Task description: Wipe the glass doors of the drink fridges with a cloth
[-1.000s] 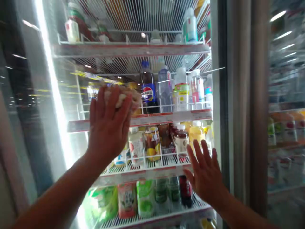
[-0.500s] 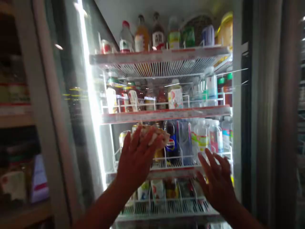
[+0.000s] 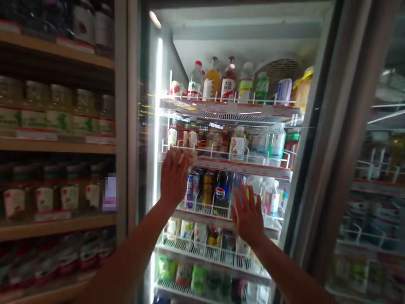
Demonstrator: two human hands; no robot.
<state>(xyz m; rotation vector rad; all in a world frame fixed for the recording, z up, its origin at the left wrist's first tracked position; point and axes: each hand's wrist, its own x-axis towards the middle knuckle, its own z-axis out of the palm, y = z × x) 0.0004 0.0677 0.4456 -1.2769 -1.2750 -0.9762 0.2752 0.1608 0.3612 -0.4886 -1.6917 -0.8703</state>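
My left hand (image 3: pixel 173 181) is raised before the glass door of a lit drinks fridge, its fingers laid over a pale, crumpled cloth (image 3: pixel 190 156). Most of that cloth is hidden behind the fingers, and motion blurs what shows. Both sit in front of the left end of the second shelf. Lower and to the right, my right hand (image 3: pixel 249 215) holds nothing, with fingers apart and palm toward the glass. Whether it touches the glass I cannot tell. Behind it stand clear bottles (image 3: pixel 271 196) and a dark cola bottle with a blue label (image 3: pixel 222 190).
Wooden shelves with rows of jar-like bottles (image 3: pixel 65 112) stand on the left. A metal door frame (image 3: pixel 335 139) runs down the fridge's right side, and another glass-fronted cooler (image 3: pixel 370 185) lies beyond it. Bottles (image 3: pixel 228 82) line the fridge's top shelf.
The view has swung left and shows more of the wooden shelves. Against the fridge shelves, my left hand with the cloth has moved up and left; my right hand has shifted left.
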